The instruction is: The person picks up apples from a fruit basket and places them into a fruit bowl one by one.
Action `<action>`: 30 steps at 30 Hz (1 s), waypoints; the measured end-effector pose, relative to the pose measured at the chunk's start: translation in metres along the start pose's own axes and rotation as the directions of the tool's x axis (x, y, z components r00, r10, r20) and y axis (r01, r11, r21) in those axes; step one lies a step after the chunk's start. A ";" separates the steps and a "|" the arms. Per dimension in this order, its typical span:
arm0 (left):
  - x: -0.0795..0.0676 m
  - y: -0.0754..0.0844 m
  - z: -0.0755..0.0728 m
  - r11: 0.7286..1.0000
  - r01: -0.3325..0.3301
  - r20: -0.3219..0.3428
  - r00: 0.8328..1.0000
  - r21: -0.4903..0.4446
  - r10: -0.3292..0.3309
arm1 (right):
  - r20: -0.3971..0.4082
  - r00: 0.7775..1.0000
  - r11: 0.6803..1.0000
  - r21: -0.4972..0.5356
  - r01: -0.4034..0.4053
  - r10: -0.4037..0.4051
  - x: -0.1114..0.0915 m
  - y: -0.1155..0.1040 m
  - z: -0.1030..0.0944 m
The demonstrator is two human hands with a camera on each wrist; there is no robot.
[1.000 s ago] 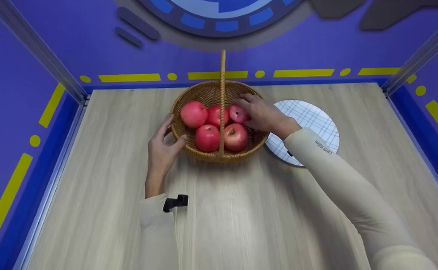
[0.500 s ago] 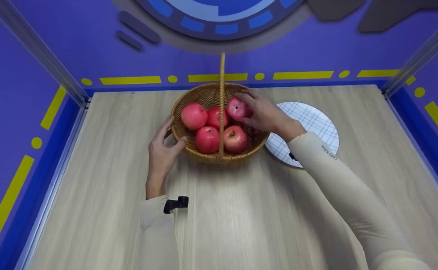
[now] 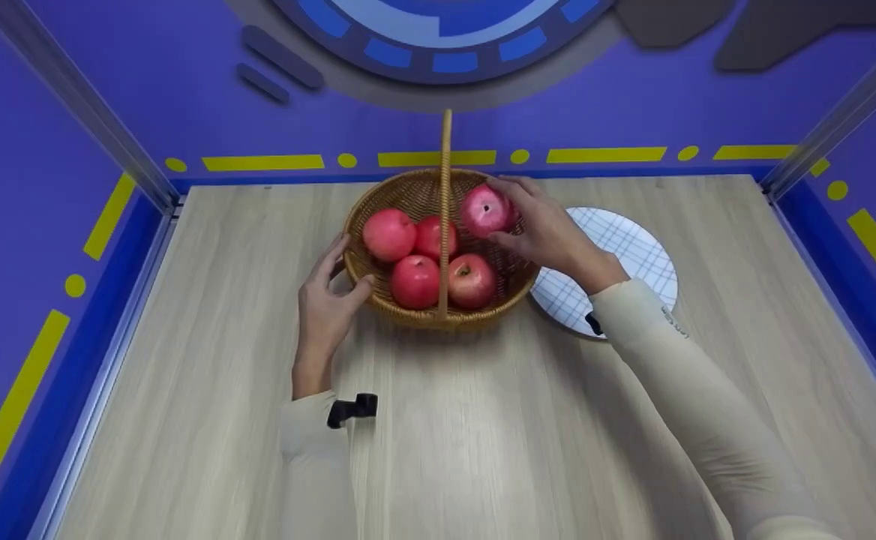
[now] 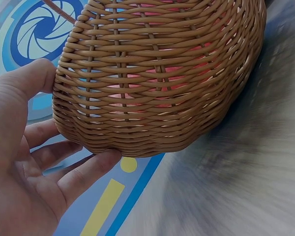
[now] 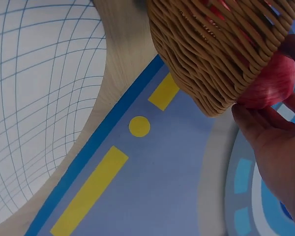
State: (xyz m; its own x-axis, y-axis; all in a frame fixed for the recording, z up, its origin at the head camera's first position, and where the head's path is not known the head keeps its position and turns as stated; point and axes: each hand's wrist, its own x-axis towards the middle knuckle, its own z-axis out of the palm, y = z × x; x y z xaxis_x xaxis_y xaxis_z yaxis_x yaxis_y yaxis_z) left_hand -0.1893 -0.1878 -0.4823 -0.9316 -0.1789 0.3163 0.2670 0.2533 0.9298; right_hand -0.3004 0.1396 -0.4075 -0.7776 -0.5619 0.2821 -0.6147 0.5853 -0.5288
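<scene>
A brown wicker basket (image 3: pixel 449 319) with an upright handle holds several red apples; four-sided gaps in its weave show them in the left wrist view. My left hand (image 3: pixel 325 307) holds the basket's left end, thumb and fingers spread along the rim. In the left wrist view, the fingertips (image 4: pixel 108 158) press the wicker. With thumb and fingers, my right hand (image 3: pixel 554 232) grips a red apple (image 3: pixel 485 210) over the basket's right side. That apple (image 5: pixel 270 86) shows past the rim in the right wrist view, partly hidden by the wicker.
A round white plate (image 3: pixel 633 247) with blue grid lines lies right of the basket, partly under the right forearm. The wooden table (image 3: pixel 445 435) is bounded by blue panels (image 3: pixel 205 112) with yellow marks at the back and sides.
My right hand has lifted the apple from among the others and moved it slightly right, toward the basket's rim. The left hand stays at the basket's left end.
</scene>
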 end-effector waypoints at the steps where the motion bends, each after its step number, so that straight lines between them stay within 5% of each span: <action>1: 0.000 0.000 0.000 1.000 -0.002 -0.001 1.000 -0.002 0.002 | -0.013 1.000 1.000 0.009 -0.005 0.005 -0.001 0.001 -0.001; 12: 0.000 -0.001 0.000 1.000 -0.011 -0.004 1.000 -0.025 0.011 | -0.175 0.985 0.994 0.105 0.020 -0.002 -0.009 0.005 -0.015; 30: 0.000 0.000 -0.001 1.000 0.006 0.007 1.000 0.003 -0.006 | -0.297 0.949 0.986 0.151 -0.068 0.111 -0.020 0.024 -0.038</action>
State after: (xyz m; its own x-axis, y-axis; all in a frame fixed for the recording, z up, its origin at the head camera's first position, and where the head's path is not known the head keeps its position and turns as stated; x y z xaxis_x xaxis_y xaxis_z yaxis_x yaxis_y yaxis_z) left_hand -0.1886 -0.1886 -0.4818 -0.9348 -0.1735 0.3098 0.2612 0.2547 0.9311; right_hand -0.3042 0.1874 -0.3951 -0.8447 -0.2947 0.4467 -0.5337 0.5267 -0.6616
